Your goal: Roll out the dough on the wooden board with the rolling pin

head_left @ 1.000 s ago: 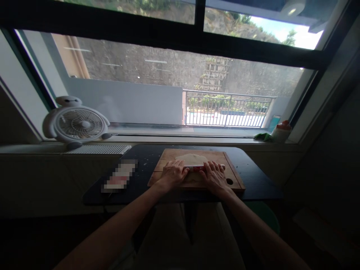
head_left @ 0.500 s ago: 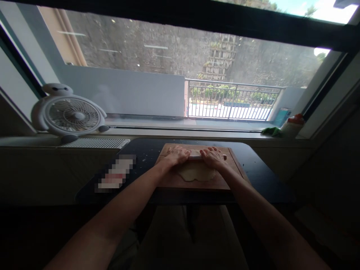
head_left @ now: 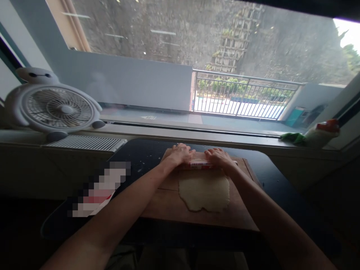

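Note:
A rolling pin [head_left: 200, 165] with a red-and-white printed wrap lies crosswise at the far edge of a flat sheet of dough [head_left: 204, 192]. My left hand [head_left: 181, 153] is on its left part, fingers curled over the far side. On the right part rests my right hand [head_left: 218, 156], also with bent fingers over the pin. Some of the pin is hidden under both hands. The dough has an uneven rim and spreads toward me on a wooden board [head_left: 163, 207].
The board lies on a dark table [head_left: 270, 180]. At the left of the table is a blurred-out packet [head_left: 104, 191]. A white fan [head_left: 64, 108] stands by the window; a green cloth [head_left: 292, 138] and a bottle with a red top [head_left: 323, 134] are on the right of the sill.
My view has tilted down and come closer to the board. More of the pin's printed wrap shows between my hands, and more dough shows on the near side. Both hands stay on the pin.

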The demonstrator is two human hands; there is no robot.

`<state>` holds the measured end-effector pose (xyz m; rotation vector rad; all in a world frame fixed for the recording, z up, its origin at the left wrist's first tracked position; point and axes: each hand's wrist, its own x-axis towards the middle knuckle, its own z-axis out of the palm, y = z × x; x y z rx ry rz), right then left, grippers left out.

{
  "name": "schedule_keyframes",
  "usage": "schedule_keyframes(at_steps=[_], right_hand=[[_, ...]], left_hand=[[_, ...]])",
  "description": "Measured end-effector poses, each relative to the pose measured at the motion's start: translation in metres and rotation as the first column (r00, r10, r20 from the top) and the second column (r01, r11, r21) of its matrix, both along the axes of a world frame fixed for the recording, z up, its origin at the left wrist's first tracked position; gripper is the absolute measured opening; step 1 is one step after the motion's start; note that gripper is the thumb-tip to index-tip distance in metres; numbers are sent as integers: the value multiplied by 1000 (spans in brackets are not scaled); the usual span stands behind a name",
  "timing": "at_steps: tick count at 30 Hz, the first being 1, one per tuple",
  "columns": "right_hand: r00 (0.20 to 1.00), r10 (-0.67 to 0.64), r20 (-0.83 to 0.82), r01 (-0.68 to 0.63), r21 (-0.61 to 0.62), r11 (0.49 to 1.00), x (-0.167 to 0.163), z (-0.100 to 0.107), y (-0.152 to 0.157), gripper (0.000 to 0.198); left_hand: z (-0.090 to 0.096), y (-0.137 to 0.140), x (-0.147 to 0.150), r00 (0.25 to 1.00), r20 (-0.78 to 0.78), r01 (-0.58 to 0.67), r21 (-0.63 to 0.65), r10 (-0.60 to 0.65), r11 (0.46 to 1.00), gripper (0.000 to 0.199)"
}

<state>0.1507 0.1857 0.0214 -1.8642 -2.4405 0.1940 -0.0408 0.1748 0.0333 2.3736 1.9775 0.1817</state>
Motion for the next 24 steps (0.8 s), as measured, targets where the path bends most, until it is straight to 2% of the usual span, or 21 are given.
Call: schedule_keyframes(at_steps=[4, 8, 12, 15, 17, 20, 24], right_hand=[[999, 31, -12, -31, -7, 1000, 0, -4, 9, 43], [990, 140, 10, -141, 56, 989, 5, -4, -10, 39], [976, 218, -16, -214, 138, 967, 16, -1, -60, 39], [960, 276, -55, -264, 162, 951, 28, 0, -104, 43], [949, 310, -63, -296, 172, 940, 34, 1, -120, 45], [945, 317, -85, -303, 142, 942, 38, 2, -109, 39], [967, 234, -106, -216, 158, 964, 35, -2, -45, 37]], left_hand=[[-7, 6, -2, 998, 23, 52, 32, -53, 998, 43], [-15, 0, -3, 985, 28, 169, 44, -170, 985, 39], [-16, -36, -2, 947, 2, 320, 74, -321, 944, 39], [-16, -76, -3, 931, -14, 363, 159, -365, 918, 46], [-17, -94, -4, 911, -26, 408, 193, -411, 892, 51], [-18, -95, -4, 911, -46, 409, 227, -410, 884, 56], [-15, -53, 7, 951, -15, 301, 263, -308, 917, 45]])
